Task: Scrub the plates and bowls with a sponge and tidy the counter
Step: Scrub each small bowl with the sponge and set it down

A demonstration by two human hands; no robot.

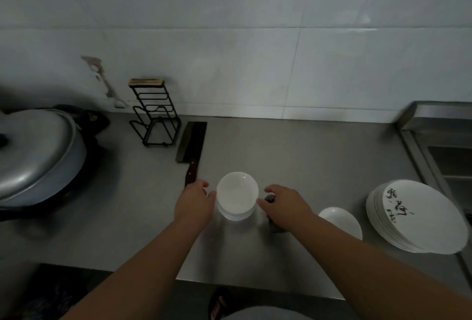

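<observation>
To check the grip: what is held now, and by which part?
The stack of white bowls: the left hand grips its left side; the right hand touches its right side, grip unclear.

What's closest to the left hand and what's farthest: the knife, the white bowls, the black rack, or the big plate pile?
1. white bowls: touching the left hand, on its right.
2. knife: its handle lies just beyond the hand.
3. black rack: at the back, to the left.
4. plate pile: far off to the right.

dark object (269,198) half hidden under right hand (284,206), wok lid (38,151) cut off
</observation>
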